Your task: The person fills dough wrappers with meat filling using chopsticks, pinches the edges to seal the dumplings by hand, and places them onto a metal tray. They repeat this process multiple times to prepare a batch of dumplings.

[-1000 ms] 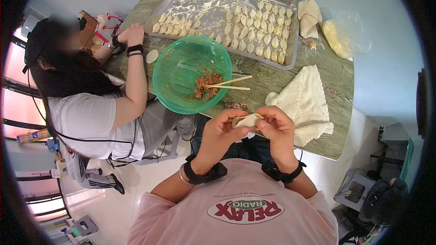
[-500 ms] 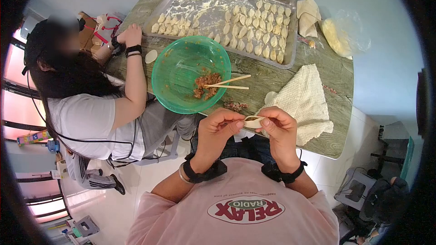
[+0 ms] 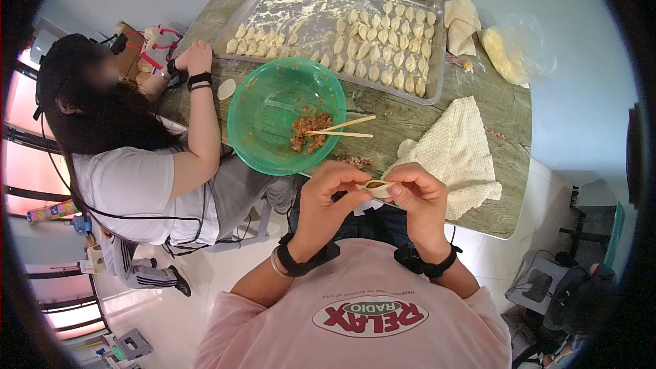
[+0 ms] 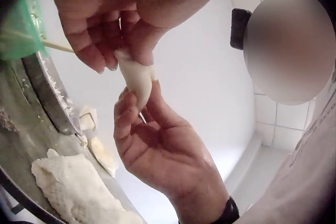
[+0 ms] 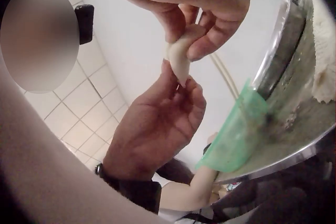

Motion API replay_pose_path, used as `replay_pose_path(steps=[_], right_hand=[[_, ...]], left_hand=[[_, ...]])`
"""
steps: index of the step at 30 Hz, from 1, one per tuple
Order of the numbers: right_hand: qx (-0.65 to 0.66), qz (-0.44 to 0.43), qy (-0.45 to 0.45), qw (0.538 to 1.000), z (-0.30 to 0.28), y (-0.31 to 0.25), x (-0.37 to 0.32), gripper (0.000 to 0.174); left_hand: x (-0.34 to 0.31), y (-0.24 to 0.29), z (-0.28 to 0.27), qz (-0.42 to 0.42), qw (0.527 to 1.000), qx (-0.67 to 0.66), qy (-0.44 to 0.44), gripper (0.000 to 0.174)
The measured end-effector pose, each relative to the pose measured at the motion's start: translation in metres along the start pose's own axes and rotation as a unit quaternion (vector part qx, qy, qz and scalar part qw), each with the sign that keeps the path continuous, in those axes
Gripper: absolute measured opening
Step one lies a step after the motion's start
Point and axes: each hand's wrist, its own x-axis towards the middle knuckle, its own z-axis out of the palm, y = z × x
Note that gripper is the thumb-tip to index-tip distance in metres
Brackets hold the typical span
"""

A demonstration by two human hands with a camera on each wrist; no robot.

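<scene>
A dumpling (image 3: 376, 190) is held between my two hands over the table's near edge. In the head view its white wrapper is folded up round dark filling, with the top gaping. My left hand (image 3: 329, 198) pinches one end between thumb and fingers. At the other end, my right hand (image 3: 421, 199) pinches the wrapper the same way. From below, in the left wrist view, the dumpling (image 4: 137, 81) has a smooth, rounded belly. The right wrist view shows the dumpling (image 5: 182, 56) between both sets of fingertips, the filling hidden.
A green bowl (image 3: 249, 130) holds meat filling (image 3: 309, 130) and chopsticks (image 3: 348, 125). Behind it lies a metal tray (image 3: 307, 10) with rows of dumplings. A cream cloth (image 3: 454, 157) is at right; a plastic bag (image 3: 512, 51) lies beyond. Another person (image 3: 137, 171) sits at left.
The dumpling has turned between my fingers, so its gaping top and filling now show. My left fingers have shifted to its end. The bowl and tray have stayed in place.
</scene>
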Motion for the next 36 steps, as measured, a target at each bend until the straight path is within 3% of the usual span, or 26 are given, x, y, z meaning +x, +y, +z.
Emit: replay_pose_path(steps=[6,13,19,24,34,36], right_hand=[[-0.025,-0.005,0.007,1.0,0.004,-0.002,-0.001,0.011],[-0.044,-0.014,0.009,0.999,0.003,-0.003,-0.003,0.012],[-0.07,-0.049,-0.021,0.996,0.006,-0.003,-0.003,0.013],[-0.101,-0.042,-0.036,0.993,0.007,-0.005,-0.003,0.015],[-0.154,-0.039,-0.056,0.986,0.003,-0.003,-0.002,0.01],[-0.101,0.001,-0.032,0.994,0.003,-0.007,-0.002,0.011]], left_hand=[[0.0,-0.006,-0.006,0.036,0.996,0.072,-0.026,0.015],[0.0,0.0,0.0,0.023,0.999,0.024,-0.011,0.013],[-0.001,0.002,-0.003,0.043,0.994,0.102,-0.022,0.013],[-0.002,0.006,-0.002,0.113,0.977,0.183,-0.014,0.012],[-0.004,0.004,-0.006,0.086,0.979,0.183,-0.032,0.014],[0.002,0.004,-0.012,0.114,0.974,0.168,-0.1,0.042]])
